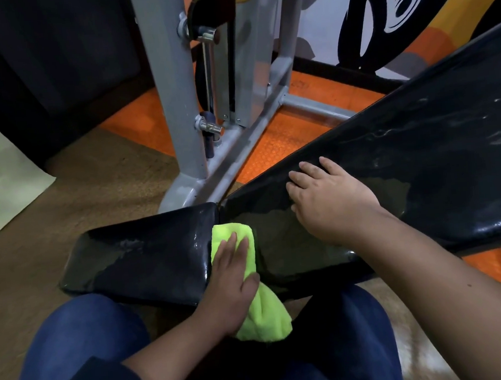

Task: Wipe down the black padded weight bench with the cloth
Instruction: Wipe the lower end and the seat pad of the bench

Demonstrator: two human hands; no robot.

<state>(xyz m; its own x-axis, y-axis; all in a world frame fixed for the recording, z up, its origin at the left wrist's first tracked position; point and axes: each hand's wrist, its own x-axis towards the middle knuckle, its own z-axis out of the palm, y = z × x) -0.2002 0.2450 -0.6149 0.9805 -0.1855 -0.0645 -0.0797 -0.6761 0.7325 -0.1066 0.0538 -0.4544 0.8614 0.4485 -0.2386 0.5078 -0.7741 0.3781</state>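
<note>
The black padded weight bench has a short seat pad (141,259) at the lower left and a long inclined back pad (404,155) rising to the upper right. Both look glossy with wet streaks. A lime-green cloth (261,316) lies across the gap between the two pads and hangs down over the near edge. My left hand (230,280) presses flat on the cloth with straight fingers. My right hand (330,202) rests palm down on the lower part of the back pad, fingers spread toward its far edge.
A grey steel machine frame (178,106) with chrome pins stands just behind the bench. Orange rubber flooring (284,134) lies under it, brown floor (95,186) to the left. My knees in blue trousers (76,350) are below the seat pad.
</note>
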